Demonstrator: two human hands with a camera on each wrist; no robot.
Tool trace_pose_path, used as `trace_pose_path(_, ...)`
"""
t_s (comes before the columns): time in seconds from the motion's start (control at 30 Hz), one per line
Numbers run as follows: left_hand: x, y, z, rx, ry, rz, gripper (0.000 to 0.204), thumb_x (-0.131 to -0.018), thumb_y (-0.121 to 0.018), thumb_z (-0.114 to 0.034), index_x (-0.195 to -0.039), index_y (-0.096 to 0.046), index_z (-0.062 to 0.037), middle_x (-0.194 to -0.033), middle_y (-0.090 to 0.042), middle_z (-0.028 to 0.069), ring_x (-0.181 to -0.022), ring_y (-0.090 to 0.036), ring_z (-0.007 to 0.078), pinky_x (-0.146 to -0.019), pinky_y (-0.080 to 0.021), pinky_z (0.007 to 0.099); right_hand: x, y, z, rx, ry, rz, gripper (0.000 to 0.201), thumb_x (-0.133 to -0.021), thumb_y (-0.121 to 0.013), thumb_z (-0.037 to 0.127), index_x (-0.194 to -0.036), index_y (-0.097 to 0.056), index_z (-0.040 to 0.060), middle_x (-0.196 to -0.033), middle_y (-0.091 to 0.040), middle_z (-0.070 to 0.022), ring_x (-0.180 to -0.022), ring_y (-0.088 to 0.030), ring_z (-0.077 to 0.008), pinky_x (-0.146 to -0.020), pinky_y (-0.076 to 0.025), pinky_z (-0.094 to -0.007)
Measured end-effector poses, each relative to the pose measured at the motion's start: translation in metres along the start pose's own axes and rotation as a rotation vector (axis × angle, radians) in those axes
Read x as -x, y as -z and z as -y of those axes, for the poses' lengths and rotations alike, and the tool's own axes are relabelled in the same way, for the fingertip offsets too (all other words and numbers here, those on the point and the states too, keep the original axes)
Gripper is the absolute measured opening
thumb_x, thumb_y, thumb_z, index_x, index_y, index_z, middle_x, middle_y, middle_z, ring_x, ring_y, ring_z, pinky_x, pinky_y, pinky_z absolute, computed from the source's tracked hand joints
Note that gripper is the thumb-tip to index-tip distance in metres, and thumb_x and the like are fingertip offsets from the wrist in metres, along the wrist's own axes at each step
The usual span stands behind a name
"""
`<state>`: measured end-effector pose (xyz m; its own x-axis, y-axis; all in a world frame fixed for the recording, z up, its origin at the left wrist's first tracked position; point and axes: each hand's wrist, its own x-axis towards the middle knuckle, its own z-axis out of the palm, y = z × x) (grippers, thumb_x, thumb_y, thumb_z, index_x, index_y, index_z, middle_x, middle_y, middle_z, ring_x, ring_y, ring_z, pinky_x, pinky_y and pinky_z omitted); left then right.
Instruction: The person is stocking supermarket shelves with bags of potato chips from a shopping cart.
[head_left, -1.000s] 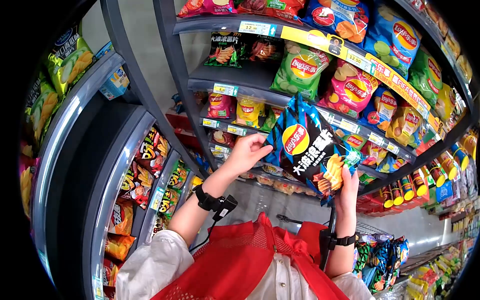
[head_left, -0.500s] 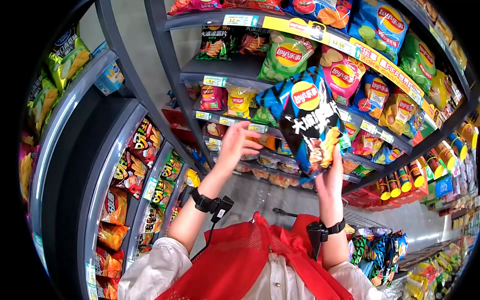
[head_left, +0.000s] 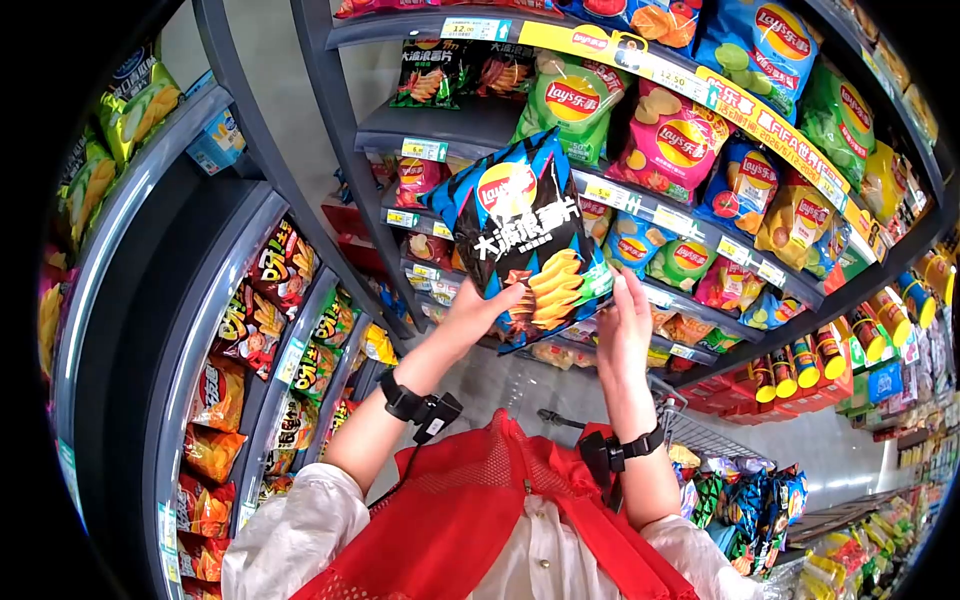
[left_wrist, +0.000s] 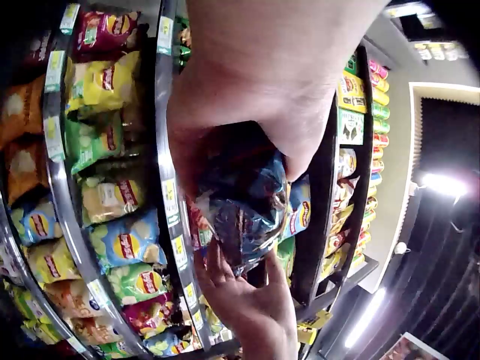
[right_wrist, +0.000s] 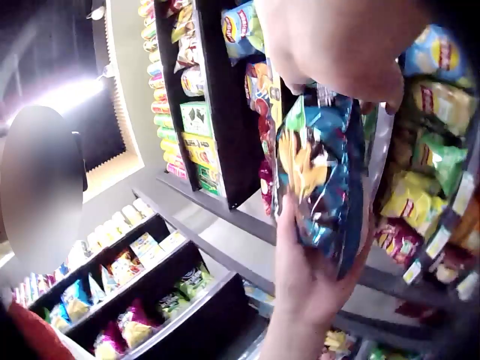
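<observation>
A black and blue bag of potato chips (head_left: 520,235) is held in front of the shelves, its printed front facing up toward the head camera. My left hand (head_left: 480,315) grips its lower left side, the thumb lying over the front. At the lower right corner my right hand (head_left: 625,325) pinches the bag, thumb in front. From the left wrist view the bag (left_wrist: 251,202) shows end-on between both hands. In the right wrist view its blue side (right_wrist: 337,187) is visible, with my left hand (right_wrist: 307,289) cupped around the far end.
Ahead stand curved shelves (head_left: 440,150) full of chip bags, with a large green bag (head_left: 572,105) and a pink bag (head_left: 668,140) close behind. More snack shelves (head_left: 160,430) curve along the left. A cart (head_left: 720,440) holding several bags stands at the lower right.
My left hand came off the bag's left edge, spread its fingers, then took hold of the lower left side. The bag shifted left and turned its front more squarely toward me; the right hand kept hold.
</observation>
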<state>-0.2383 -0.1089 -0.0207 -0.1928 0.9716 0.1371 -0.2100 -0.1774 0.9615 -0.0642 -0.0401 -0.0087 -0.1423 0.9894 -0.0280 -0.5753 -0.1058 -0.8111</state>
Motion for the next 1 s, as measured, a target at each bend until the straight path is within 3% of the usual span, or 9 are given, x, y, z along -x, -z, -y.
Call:
trace_pose_path(0.07, -0.001, 0.012, -0.006, -0.07, 0.049, 0.024, 0.046, -0.082, -0.06, -0.019, -0.121, -0.042, -0.0013, -0.114, -0.052, 0.005, -0.104, -0.048, 0.0135, -0.09, -0.037, 0.0287, -0.013, 0.01, 0.0, 0.123, 0.101, 0.181, 0.032, -0.086, -0.054, 0.012, -0.114, -0.045, -0.0006, -0.11, -0.056, -0.0141, -0.098, -0.053, -0.0146, -0.088, -0.04, -0.0257)
trace_pose_path(0.23, 0.0, 0.035, -0.019, -0.134, 0.08, 0.109, 0.048, -0.079, -0.063, -0.021, -0.119, -0.044, -0.0014, -0.112, -0.053, 0.0054, -0.103, -0.049, 0.0137, -0.09, -0.037, 0.0283, -0.028, 0.001, -0.009, 0.648, 0.078, 0.56, 0.044, -0.082, -0.06, 0.013, -0.118, -0.041, -0.004, -0.106, -0.057, -0.0116, -0.098, -0.053, -0.0142, -0.085, -0.042, -0.026)
trace_pose_path(0.37, -0.01, 0.054, -0.018, -0.138, 0.089, 0.108, 0.058, -0.077, -0.065, -0.02, -0.125, -0.037, -0.002, -0.117, -0.051, 0.0066, -0.106, -0.048, 0.0153, -0.092, -0.036, 0.0294, -0.031, -0.029, -0.013, 0.573, -0.133, 0.537, 0.039, -0.083, -0.059, 0.014, -0.115, -0.045, -0.0027, -0.1, -0.059, -0.0072, -0.091, -0.053, -0.0085, -0.08, -0.042, -0.0233)
trace_pose_path(0.5, -0.036, 0.079, -0.012, -0.028, 0.056, -0.01, 0.06, -0.079, -0.063, -0.017, -0.128, -0.031, -0.0022, -0.12, -0.048, 0.0085, -0.108, -0.047, 0.0152, -0.093, -0.037, 0.0301, -0.055, -0.053, -0.033, 0.555, -0.09, 0.498, 0.031, -0.084, -0.058, 0.018, -0.106, -0.051, -0.0026, -0.095, -0.06, -0.0054, -0.086, -0.053, -0.0071, -0.077, -0.042, -0.0217)
trace_pose_path(0.67, -0.096, 0.127, -0.004, 0.036, 0.064, -0.091, 0.048, -0.084, -0.056, -0.016, -0.125, -0.035, -0.0029, -0.117, -0.05, 0.0089, -0.105, -0.051, 0.0159, -0.089, -0.04, 0.0296, -0.11, -0.09, -0.062, 0.61, -0.071, 0.443, 0.041, -0.085, -0.058, 0.022, -0.113, -0.045, -0.0039, -0.095, -0.059, -0.0061, -0.084, -0.053, -0.0082, -0.075, -0.042, -0.0223)
trace_pose_path(0.73, -0.119, 0.144, -0.022, 0.006, 0.047, -0.133, 0.041, -0.086, -0.054, -0.018, -0.121, -0.039, -0.0022, -0.114, -0.052, 0.0071, -0.102, -0.052, 0.0143, -0.088, -0.041, 0.0282, -0.126, -0.113, -0.067, 0.57, 0.062, 0.44, 0.047, -0.084, -0.059, 0.019, -0.119, -0.038, -0.004, -0.098, -0.059, -0.0087, -0.085, -0.055, -0.0109, -0.076, -0.043, -0.0238)
trace_pose_path(0.8, -0.143, 0.159, -0.044, 0.035, 0.01, -0.114, 0.037, -0.087, -0.053, -0.019, -0.118, -0.043, -0.0022, -0.112, -0.053, 0.0065, -0.101, -0.052, 0.0136, -0.087, -0.041, 0.0277, -0.143, -0.132, -0.07, 0.814, 0.386, 0.429, 0.053, -0.079, -0.062, 0.013, -0.122, -0.035, -0.0028, -0.11, -0.053, -0.0171, -0.094, -0.056, -0.0244, -0.083, -0.043, -0.0304)
trace_pose_path(0.9, -0.183, 0.179, -0.067, -0.038, -0.045, -0.122, 0.035, -0.087, -0.053, -0.021, -0.116, -0.045, -0.003, -0.112, -0.053, 0.0056, -0.101, -0.051, 0.0128, -0.086, -0.042, 0.027, -0.152, -0.161, -0.067, 1.113, 0.863, 0.405, 0.054, -0.074, -0.062, 0.009, -0.121, -0.037, -0.0018, -0.121, -0.042, -0.0227, -0.112, -0.042, -0.0362, -0.094, -0.035, -0.0389)
trace_pose_path(1.0, -0.23, 0.187, -0.079, -0.135, -0.125, -0.102, 0.042, -0.085, -0.057, -0.022, -0.119, -0.041, -0.0028, -0.114, -0.052, 0.0071, -0.101, -0.051, 0.013, -0.084, -0.042, 0.027, -0.161, -0.177, -0.073, 1.217, 0.925, 0.463, 0.053, -0.073, -0.062, 0.009, -0.12, -0.039, -0.0004, -0.125, -0.04, -0.0203, -0.116, -0.038, -0.0364, -0.097, -0.033, -0.0407)
